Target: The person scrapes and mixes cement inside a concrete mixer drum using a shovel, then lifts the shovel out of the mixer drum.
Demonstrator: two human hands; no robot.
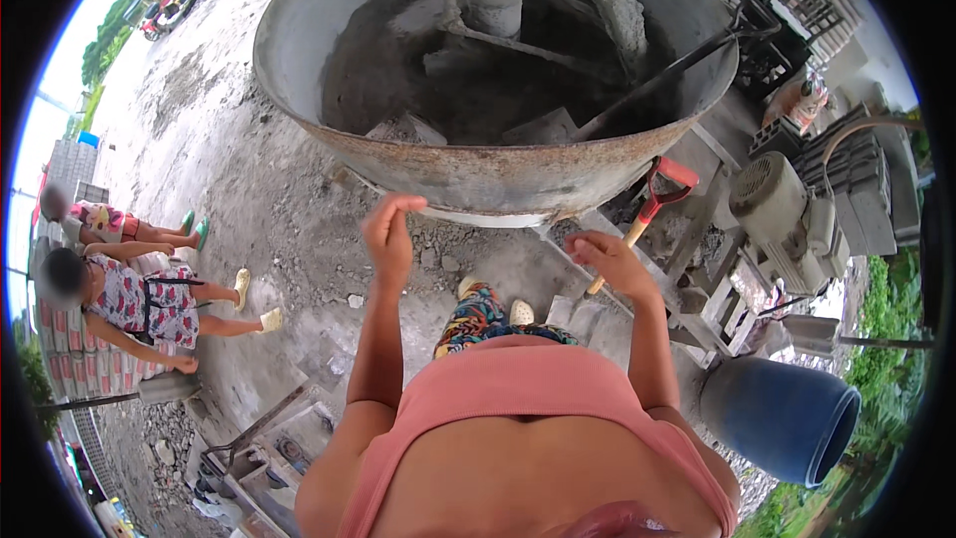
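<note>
My left hand (390, 234) is raised in front of a big round metal mixing pan (478, 174). Its fingers bend loosely toward the right and hold nothing that I can see. My right hand (609, 259) hovers at about the same height, its fingers loosely curled and no object visible in them. Just beyond that hand is a shovel or similar tool with a red D-shaped grip (669, 184) and a pale wooden shaft (634, 232). Inside the pan, grey powdery material (383, 65) lies around a cement-crusted mixer arm (607, 5), and a dark bar (657, 75) slants over the rim.
A grey electric motor (772, 199) sits on a frame at the right, near a blue barrel (767, 413) lying on its side. Two people stand at the left by stacked bags (75, 364). A wooden rack (274, 458) is at lower left, on rough gravelly ground (259, 179).
</note>
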